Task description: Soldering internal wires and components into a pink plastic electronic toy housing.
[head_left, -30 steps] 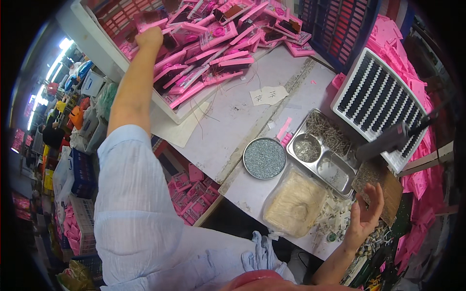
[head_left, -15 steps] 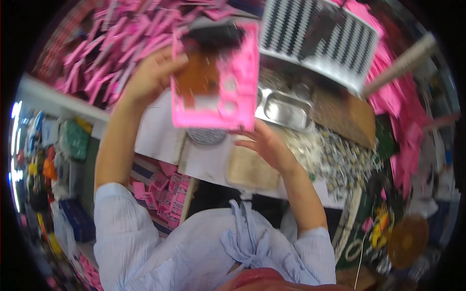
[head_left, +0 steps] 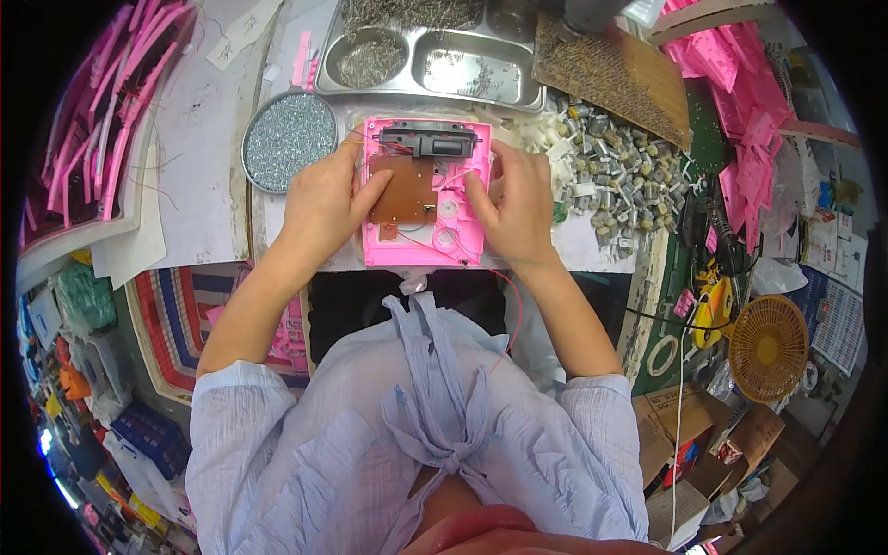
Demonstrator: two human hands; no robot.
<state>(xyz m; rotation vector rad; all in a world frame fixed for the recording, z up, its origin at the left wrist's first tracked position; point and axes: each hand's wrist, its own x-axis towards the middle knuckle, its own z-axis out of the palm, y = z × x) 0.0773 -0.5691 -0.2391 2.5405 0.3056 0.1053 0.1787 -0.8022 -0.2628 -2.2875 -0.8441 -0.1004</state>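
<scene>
From where I stood, pink cases [head_left: 111, 111] were stacked at the far left, well apart from the grip. A round dish [head_left: 244, 153] of small metallic bits sat just beyond the left hand [head_left: 324, 199]. That hand grasped the left edge of the case [head_left: 379, 248], thumb extended over the brown board [head_left: 402, 190]. The case lay between both hands, interior facing up, black module [head_left: 430, 141] at its far end. Whether it touched the table was not clear. A metal tray [head_left: 413, 65] stood beyond it. A red wire [head_left: 511, 305] trailed from its near right corner towards the wearer. The right hand [head_left: 518, 208] grasped the right edge, thumb over the rim; its remaining fingers were partly hidden. A heap of small parts [head_left: 610, 176] lay to its right.

Step in hand, as I judged it: positioning the opened case. The next move called for one hand to steady it, the other to come free, and the wire to be kept clear.
</scene>
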